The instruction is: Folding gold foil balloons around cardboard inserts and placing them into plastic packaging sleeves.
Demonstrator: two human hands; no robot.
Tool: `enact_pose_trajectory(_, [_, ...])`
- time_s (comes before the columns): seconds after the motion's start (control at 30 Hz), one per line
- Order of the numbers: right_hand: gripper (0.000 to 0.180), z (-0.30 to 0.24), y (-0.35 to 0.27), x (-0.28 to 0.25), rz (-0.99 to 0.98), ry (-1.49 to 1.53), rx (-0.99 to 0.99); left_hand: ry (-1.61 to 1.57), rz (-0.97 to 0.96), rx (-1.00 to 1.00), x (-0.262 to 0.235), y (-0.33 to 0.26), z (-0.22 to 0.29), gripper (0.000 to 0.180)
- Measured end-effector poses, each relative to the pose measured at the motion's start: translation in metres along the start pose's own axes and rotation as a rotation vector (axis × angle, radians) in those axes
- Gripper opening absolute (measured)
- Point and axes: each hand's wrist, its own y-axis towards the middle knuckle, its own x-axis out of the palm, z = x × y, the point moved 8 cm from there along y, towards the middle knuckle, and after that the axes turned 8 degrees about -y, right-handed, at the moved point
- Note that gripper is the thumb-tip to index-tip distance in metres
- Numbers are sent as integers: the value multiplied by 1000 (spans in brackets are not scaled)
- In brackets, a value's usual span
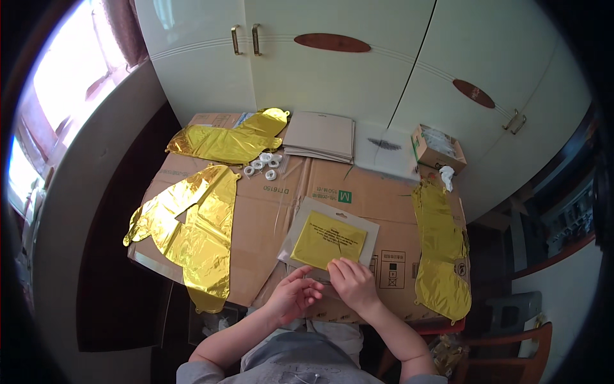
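Note:
In front of me, a flat packet with a grey backing and a hang hole at its top holds a folded yellow sheet with dark print. My right hand is closed, its fingertips pinched together at the packet's lower edge. A thin line runs up from them over the yellow sheet; what the fingers pinch is too small to make out. Just left of it, my left hand is open with its fingers apart and curved, near the packet's lower left corner and holding nothing.
Flattened cardboard covers the table. Gold foil balloons lie flat: one left, one far left, one right. Several white ribbon rolls sit near grey cards. A small box stands far right, before white cabinets.

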Motion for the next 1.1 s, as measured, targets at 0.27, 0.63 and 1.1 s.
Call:
enact_pose_trajectory(0.27, [17, 26, 23, -30, 40, -71, 5, 1460, 104, 618, 52, 1, 164, 16])
enact_pose_trajectory(0.63, [10, 45, 53, -52, 93, 6, 33, 2161, 501, 1255, 28, 106, 263, 14])
enact_pose_trajectory(1.1, [7, 39, 60, -42, -1, 5, 127, 2305, -350, 1400, 140, -20, 73, 14])
